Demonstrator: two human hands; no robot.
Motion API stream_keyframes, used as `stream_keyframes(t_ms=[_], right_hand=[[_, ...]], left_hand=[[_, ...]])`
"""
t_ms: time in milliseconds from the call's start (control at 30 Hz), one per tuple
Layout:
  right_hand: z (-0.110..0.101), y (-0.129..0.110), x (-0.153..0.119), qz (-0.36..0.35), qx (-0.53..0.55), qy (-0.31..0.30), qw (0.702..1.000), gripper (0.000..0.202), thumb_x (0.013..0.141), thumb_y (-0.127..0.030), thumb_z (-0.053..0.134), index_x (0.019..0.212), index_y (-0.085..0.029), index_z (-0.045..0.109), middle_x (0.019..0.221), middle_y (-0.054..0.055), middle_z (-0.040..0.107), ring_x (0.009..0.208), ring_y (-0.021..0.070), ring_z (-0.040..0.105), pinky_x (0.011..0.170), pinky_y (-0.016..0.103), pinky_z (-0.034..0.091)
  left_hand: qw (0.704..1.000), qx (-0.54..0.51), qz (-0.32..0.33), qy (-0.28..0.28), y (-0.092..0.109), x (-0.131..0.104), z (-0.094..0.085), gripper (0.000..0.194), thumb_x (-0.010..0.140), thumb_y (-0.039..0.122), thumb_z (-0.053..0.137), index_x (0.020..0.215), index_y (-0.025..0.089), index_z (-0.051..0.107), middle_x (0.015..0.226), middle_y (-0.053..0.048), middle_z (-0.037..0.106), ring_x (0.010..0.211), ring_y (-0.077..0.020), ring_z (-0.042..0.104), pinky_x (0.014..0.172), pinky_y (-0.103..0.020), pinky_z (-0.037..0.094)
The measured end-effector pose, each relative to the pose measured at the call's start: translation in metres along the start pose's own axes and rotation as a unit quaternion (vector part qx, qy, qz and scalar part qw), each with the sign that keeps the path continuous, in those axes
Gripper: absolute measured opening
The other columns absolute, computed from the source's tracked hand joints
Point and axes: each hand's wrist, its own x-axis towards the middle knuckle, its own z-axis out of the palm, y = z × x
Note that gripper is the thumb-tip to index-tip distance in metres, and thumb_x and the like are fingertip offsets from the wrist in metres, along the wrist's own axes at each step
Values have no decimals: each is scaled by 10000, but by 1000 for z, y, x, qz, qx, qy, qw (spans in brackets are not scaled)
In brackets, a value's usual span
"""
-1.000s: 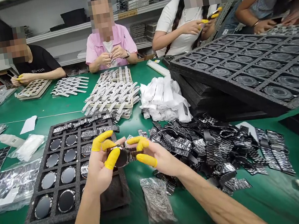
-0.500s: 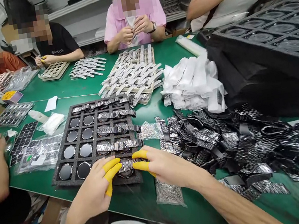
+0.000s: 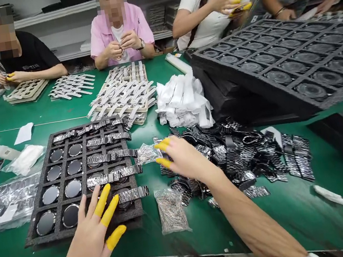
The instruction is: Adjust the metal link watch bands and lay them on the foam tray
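Left hand [image 3: 86,237] open at foam tray [image 3: 62,192]. Right hand [image 3: 184,154] open by shiny watch bands [image 3: 235,159], piled right of tray; can't tell if touching. Bands look bendy, slippery: pinch flat links.

In front of me is a green surface [image 3: 201,236]. On it sit a dark foam tray [image 3: 63,210], a clear bag of metal pins [image 3: 172,211], a heap of black metal watch straps [image 3: 240,152], a pile of white wrapped pieces [image 3: 183,102], stacked cream trays [image 3: 137,105] under pale straps, and a torn paper piece [image 3: 24,133].
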Motion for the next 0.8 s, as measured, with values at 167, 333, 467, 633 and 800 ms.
stream_keyframes(t_ms=[167, 333, 467, 633, 800], right_hand=[[35, 30, 14, 132, -140, -62, 979, 390, 1007, -373, 610, 1271, -94, 677, 1393, 249, 639, 1347, 389, 482, 1077, 521, 385], [47, 23, 18, 143, -146, -67, 977, 337, 1002, -325, 551, 1206, -105, 704, 1344, 241, 654, 1267, 357, 534, 1077, 510, 355], [50, 13, 21, 175, -139, -57, 973, 364, 975, -298, 551, 1209, -62, 700, 1304, 289, 650, 1245, 404, 539, 1054, 554, 392], [58, 11, 26, 174, -101, -5, 980, 380, 978, -293, 565, 1299, -117, 670, 1266, 268, 674, 1197, 404, 563, 1042, 595, 416], [57, 6, 29, 205, -105, -10, 973, 379, 984, -281, 522, 1259, -80, 687, 1270, 295, 661, 1187, 418, 564, 1015, 597, 434]], left_hand=[[992, -101, -4, 76, 14, 36, -18, 668, 962, 212, 663, 1579, 289, 418, 1705, -141, 388, 1622, -392, 257, 1275, -677, 307], [980, -170, 68, 71, 32, 107, -40, 534, 997, 220, 631, 1511, 258, 492, 1656, -135, 464, 1617, -365, 288, 1272, -636, 361], [972, -202, 104, 66, 41, 164, -51, 465, 1038, 281, 581, 1496, 219, 527, 1582, -142, 551, 1557, -331, 413, 1258, -582, 415], [952, -258, 145, 80, 47, 193, -47, 421, 1046, 273, 554, 1456, 185, 577, 1504, -150, 621, 1457, -293, 538, 1226, -519, 472], [946, -283, 131, 94, 41, 188, -40, 377, 1033, 223, 561, 1401, 167, 617, 1429, -149, 673, 1375, -283, 600, 1167, -494, 527]])
